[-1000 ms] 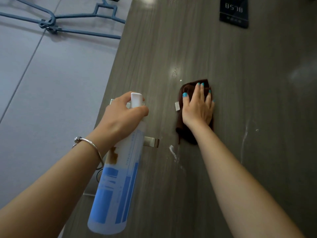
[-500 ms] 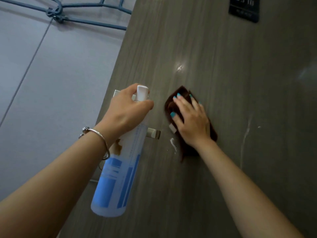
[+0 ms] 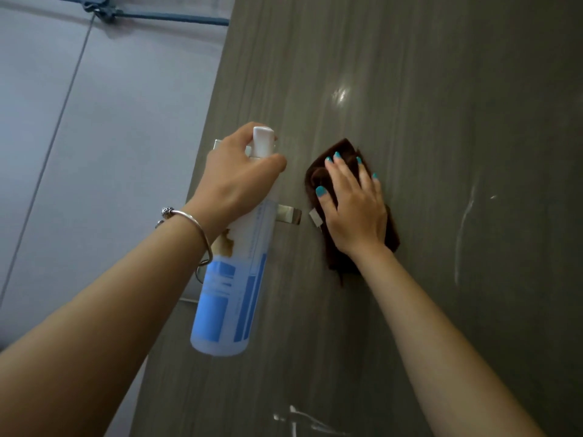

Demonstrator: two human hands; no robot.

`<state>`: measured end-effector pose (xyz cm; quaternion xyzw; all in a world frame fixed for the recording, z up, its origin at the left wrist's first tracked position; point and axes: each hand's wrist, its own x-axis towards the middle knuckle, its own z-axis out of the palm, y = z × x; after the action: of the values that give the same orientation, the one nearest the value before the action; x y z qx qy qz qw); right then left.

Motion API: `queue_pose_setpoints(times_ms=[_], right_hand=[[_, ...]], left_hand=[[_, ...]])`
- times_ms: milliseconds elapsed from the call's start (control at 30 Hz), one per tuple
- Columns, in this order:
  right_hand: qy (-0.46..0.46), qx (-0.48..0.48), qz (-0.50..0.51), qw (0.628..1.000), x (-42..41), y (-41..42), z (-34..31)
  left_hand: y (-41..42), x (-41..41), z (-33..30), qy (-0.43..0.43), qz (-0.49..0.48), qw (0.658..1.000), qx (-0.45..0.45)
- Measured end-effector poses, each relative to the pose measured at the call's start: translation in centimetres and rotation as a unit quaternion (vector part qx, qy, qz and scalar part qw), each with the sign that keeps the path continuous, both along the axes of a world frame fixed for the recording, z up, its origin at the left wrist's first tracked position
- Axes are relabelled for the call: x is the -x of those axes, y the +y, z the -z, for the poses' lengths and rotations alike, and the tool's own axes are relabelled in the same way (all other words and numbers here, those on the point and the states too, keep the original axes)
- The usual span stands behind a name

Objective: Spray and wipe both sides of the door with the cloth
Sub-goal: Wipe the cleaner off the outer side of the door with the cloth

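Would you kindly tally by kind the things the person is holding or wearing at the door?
Spray bottle: 1, in the left hand
Cloth: 1, under the right hand
Bracelet: 1
Total: 3

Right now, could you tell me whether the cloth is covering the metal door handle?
No, the brown cloth lies flat on the door under the right hand, just beside the handle.

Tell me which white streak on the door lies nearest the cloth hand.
The long thin vertical white streak right of the right hand on the brown cloth; the other smear sits far lower.
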<state>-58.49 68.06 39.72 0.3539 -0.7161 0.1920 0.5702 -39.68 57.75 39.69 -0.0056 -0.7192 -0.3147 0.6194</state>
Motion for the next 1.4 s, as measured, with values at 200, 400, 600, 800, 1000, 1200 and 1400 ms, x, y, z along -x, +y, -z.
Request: queue_pose_setpoints(times_ms=[200, 400, 600, 800, 1000, 1200, 1400], right_hand=[[0.024, -0.066, 0.001, 0.998, -0.1, 1.5, 10.5], [-0.016, -0.022, -0.001, 1.0, 0.0, 1.1, 4.3], [-0.009, 0.009, -0.007, 1.0, -0.3, 0.6, 11.3], [0.022, -0.048, 0.003, 0.999, 0.6, 1.8, 14.1], [0.001, 0.016, -0.024, 1.0, -0.2, -0.1, 7.6], [0.004, 0.039, -0.022, 0.999, 0.0, -0.3, 13.6], [0.029, -0.034, -0.025, 0.999, 0.2, 1.1, 15.8]], left_hand=[[-0.3, 0.2, -0.1, 0.002, -0.001, 1.0, 0.009], [-0.5, 0.4, 0.0, 0.01, -0.009, 1.0, 0.009], [0.1, 0.2, 0.8, 0.042, -0.012, 0.999, -0.017], [-0.1, -0.1, 1.3, 0.02, 0.0, 1.0, -0.005], [0.5, -1.0, 2.5, 0.053, -0.015, 0.998, 0.008], [-0.9, -1.7, 4.2, 0.014, 0.024, 0.999, -0.017], [-1.1, -1.9, 5.0, 0.02, 0.029, 0.999, -0.013]])
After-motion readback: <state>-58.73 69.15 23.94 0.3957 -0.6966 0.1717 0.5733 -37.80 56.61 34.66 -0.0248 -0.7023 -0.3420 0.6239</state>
